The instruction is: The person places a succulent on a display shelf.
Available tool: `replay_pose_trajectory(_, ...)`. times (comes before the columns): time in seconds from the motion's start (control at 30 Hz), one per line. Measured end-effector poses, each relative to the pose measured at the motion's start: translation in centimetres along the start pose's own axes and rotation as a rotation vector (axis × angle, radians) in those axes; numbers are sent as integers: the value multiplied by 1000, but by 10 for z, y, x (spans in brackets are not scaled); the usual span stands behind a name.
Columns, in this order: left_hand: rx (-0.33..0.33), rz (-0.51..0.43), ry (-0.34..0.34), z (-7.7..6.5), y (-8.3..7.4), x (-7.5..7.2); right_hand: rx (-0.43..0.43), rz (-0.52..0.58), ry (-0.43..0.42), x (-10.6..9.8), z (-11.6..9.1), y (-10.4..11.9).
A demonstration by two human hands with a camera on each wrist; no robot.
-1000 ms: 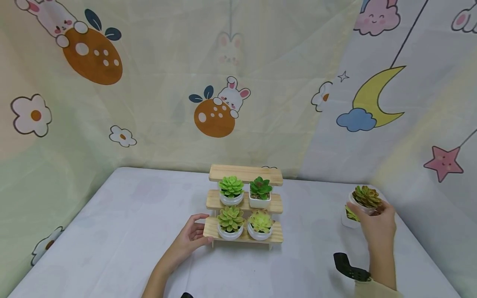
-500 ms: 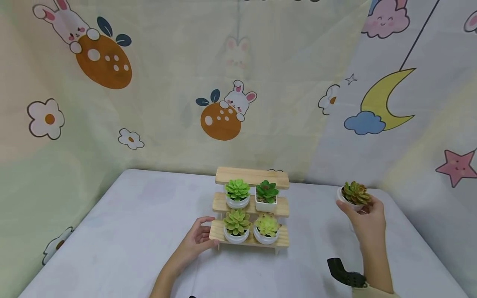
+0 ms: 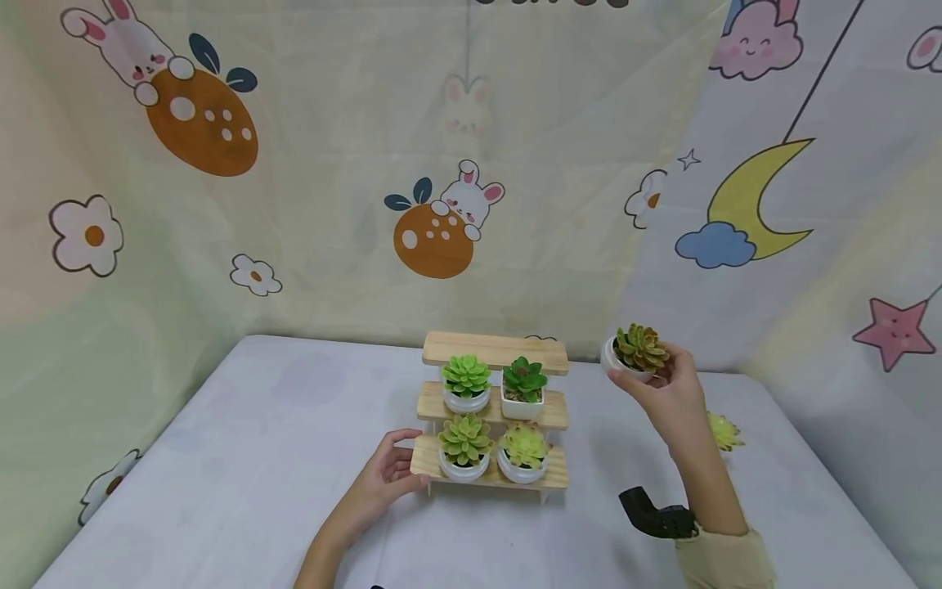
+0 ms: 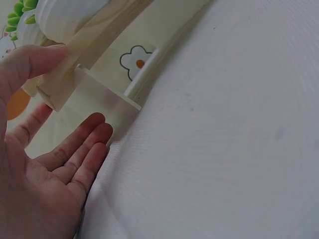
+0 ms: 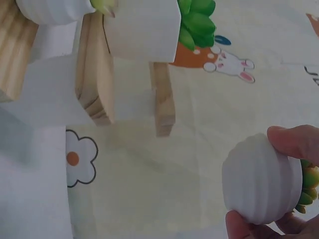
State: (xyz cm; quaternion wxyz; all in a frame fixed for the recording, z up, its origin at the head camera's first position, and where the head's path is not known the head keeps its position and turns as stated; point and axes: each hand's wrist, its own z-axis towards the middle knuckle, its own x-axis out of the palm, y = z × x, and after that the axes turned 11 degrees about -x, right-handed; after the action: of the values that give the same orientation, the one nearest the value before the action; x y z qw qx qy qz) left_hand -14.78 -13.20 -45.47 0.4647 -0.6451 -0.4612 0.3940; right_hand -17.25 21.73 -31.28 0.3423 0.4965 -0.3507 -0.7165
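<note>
A three-tier wooden plant stand (image 3: 495,352) stands on the white table, its top board bare. Potted succulents sit on its middle and bottom boards, two on each. My left hand (image 3: 381,474) pinches the left end of the bottom board, thumb above and index finger below in the left wrist view, the other fingers free. To the right of the stand, my right hand (image 3: 666,401) holds a brownish-green succulent (image 3: 642,348) in the air by its round white ribbed pot (image 5: 261,179), tilted left. That pot is apart from the stand.
Behind my right wrist a yellow-green succulent (image 3: 724,431) stands on the table, its pot hidden by the arm. A patterned fabric wall (image 3: 316,245) rises behind the table's back edge. The white tabletop (image 3: 221,458) extends to the left of the stand.
My right hand has lifted the brownish-green succulent and carried it left toward the stand, uncovering the yellow-green one behind. My left hand keeps its grip on the bottom board. The head view has shifted slightly.
</note>
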Motion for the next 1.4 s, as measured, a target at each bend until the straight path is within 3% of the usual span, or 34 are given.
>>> replay_pose_trajectory(0.13,0,8,-2,1,1,-1,-87,-15,66,8,5,16)
replay_pose_trajectory(0.43,-1,5,-6,1,2,-2,-174,20,231,32,18,53)
replay_pose_trajectory(0.83,3,-4,8,1,2,-2,-174,40,350,71,39,82)
replay_pose_trajectory(1.4,21,-1,14,1,3,-3,-186,-56,432,119,58,91)
